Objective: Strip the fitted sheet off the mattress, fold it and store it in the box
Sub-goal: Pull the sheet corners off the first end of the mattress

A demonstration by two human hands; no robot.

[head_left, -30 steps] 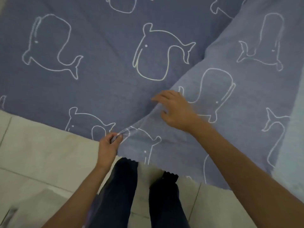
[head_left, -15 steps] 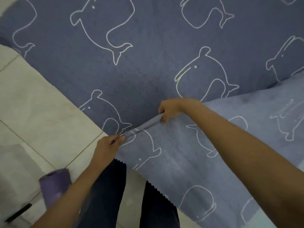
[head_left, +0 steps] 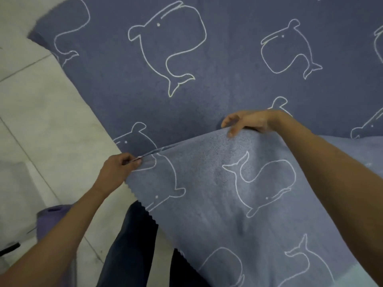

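Head view. The fitted sheet [head_left: 207,65], blue with white whale outlines, lies spread on the tiled floor [head_left: 41,125]. One part is folded back over itself, paler underside up. No mattress or box is in view.

Left hand [head_left: 122,165]: narrow pinch on the near end of the fold line, fabric between thumb and fingers.
Right hand [head_left: 246,123]: fingers curled over the fold edge, thumb on the pale flap, so it grips the sheet. It sits well apart from the left hand along the same edge.

The person's dark trouser legs [head_left: 132,235] are partly under the flap. A purple roll [head_left: 51,216] lies at lower left; what it is cannot be told.

Change: a second ago the right hand rested with loose fingers on the flap, near the crease. Half a second ago it closed on the crease not far from the left hand. It now grips farther along, and the edge between the hands looks raised and straighter.

Judgement: stripping appears done and folding is in hand. The person is likely pulling the first fold line true. More folds and boxing remain.
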